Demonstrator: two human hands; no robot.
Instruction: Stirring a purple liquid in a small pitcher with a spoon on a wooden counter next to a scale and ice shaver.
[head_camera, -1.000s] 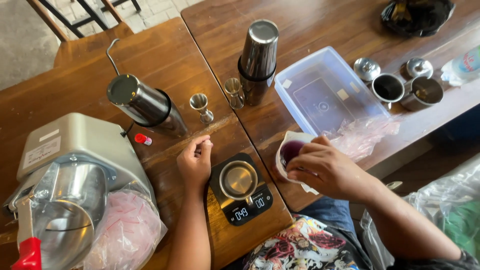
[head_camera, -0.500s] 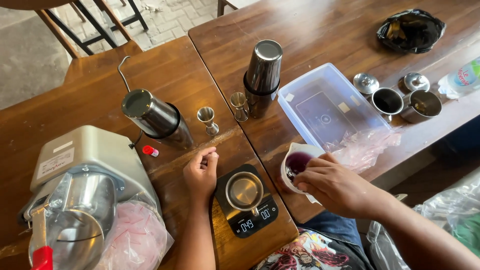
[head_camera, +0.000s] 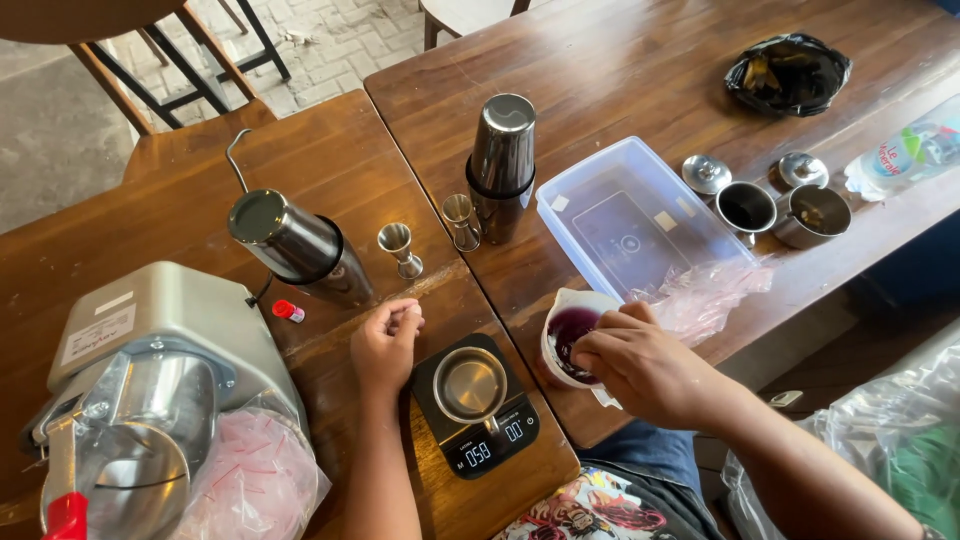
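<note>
Left hand (head_camera: 385, 345) loosely curled, resting empty on the wooden table (head_camera: 330, 160) just left of the black scale (head_camera: 476, 403); right of that, white cup (head_camera: 572, 335) of purple liquid, right hand (head_camera: 640, 365) fingertips pinched inside.

Scale (head_camera: 478, 407) on table (head_camera: 620, 70) between left hand (head_camera: 385, 347) and right hand (head_camera: 640, 365); small cup (head_camera: 468, 383) on scale; tub (head_camera: 632, 222) behind right hand.
</note>
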